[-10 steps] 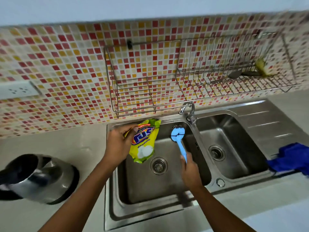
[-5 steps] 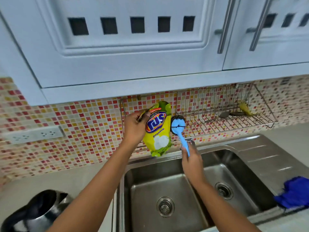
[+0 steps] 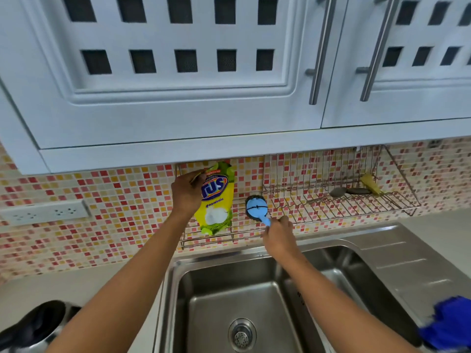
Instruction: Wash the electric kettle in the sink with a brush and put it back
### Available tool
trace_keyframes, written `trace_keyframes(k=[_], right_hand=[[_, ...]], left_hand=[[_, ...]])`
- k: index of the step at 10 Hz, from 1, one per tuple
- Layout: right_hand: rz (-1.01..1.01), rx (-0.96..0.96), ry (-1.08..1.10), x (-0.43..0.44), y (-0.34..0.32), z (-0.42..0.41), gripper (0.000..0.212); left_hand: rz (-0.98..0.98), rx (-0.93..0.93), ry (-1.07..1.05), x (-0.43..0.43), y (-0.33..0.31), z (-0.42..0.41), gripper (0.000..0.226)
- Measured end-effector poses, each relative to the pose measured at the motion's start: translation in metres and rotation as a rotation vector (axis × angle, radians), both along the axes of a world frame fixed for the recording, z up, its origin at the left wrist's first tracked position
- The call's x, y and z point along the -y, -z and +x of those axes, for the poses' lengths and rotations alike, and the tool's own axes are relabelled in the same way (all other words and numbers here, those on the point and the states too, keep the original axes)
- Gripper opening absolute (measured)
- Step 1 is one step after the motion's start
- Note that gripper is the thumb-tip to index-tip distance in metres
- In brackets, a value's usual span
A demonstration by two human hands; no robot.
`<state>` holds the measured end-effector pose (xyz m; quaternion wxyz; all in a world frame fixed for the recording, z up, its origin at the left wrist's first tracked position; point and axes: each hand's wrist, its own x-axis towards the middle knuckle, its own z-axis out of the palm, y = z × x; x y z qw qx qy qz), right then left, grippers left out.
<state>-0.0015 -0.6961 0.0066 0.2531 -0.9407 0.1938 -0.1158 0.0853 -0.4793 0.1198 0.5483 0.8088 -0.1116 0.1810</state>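
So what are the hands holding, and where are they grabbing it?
The left hand grips the yellow soap pouch near its top corner. The right hand grips the blue brush by its handle, head pointing up.

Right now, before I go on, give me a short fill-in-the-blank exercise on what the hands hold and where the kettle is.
The left hand grips a ____ soap pouch.
The right hand holds a brush with a ____ head.
The kettle sits on the counter to the ____ of the sink.
Missing words: yellow; blue; left.
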Motion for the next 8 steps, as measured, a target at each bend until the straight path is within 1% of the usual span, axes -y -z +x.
trace_keyframes(k=[2, 3, 4, 5, 6, 7, 8], right_hand=[[-0.011, -0.074, 0.019, 0.013, -0.005, 0.008, 0.032], [-0.034, -0.077, 0.025, 0.013, -0.011, 0.007, 0.035], [-0.083, -0.032, 0.02, 0.004, -0.02, 0.0, 0.042], [-0.147, 0.051, 0.019, -0.003, -0.024, -0.004, 0.047], [-0.197, 0.147, -0.076, -0.034, -0.036, -0.014, 0.047], [-0.117, 0.227, -0.228, -0.067, -0.044, -0.019, 0.046], [-0.032, 0.26, -0.495, -0.134, -0.066, -0.028, 0.045]], left_hand=[[0.117, 0.0, -0.053, -0.007, 0.017, 0.012, 0.025], [0.123, -0.016, -0.073, -0.012, 0.023, 0.011, 0.025], [0.148, -0.036, -0.106, -0.02, 0.023, 0.007, 0.025], [0.211, -0.026, -0.071, -0.022, 0.021, 0.005, 0.026], [0.255, -0.05, -0.02, -0.052, 0.015, -0.018, 0.042], [0.343, -0.037, -0.065, -0.091, 0.015, -0.038, 0.048], [0.568, -0.065, -0.244, -0.169, 0.009, -0.08, 0.05]])
